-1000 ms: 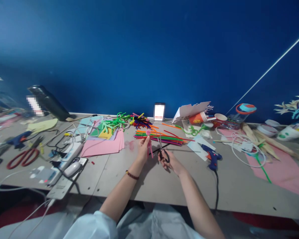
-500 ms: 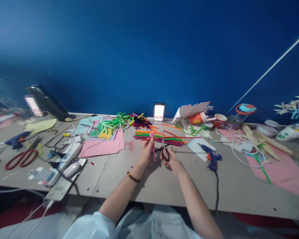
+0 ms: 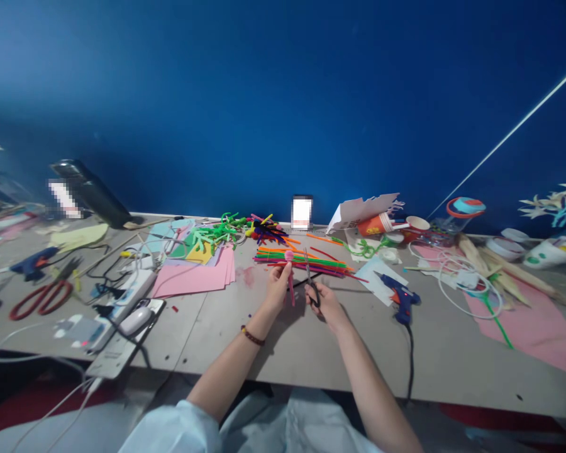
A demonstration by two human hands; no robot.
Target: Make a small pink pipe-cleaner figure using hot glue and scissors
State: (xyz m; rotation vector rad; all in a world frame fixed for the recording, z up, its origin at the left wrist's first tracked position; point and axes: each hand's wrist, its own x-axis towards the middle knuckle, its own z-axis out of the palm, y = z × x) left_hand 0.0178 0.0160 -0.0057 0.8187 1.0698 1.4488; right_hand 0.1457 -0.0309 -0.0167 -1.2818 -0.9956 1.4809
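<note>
My left hand is closed on a pink pipe cleaner, its top curled into a small round head above the fingers and its tail hanging below. Just to the right, my right hand grips a pair of scissors with dark handles, blades pointing up and away from me. The blades stand apart from the pink piece. Behind both hands lies a bundle of coloured pipe cleaners, orange, green, red and purple. A red strand pokes out at its right side.
A blue glue gun rests on pale paper to the right. Pink paper sheets, a power strip and red-handled scissors lie left. Green pipe cleaner shapes and a phone are at the back, beside a tipped red cup.
A long red pipe cleaner that stretched right from beside the scissors' tips now lies lower across the bundle. The scissors' blades have tilted slightly left; my left hand has barely moved.
</note>
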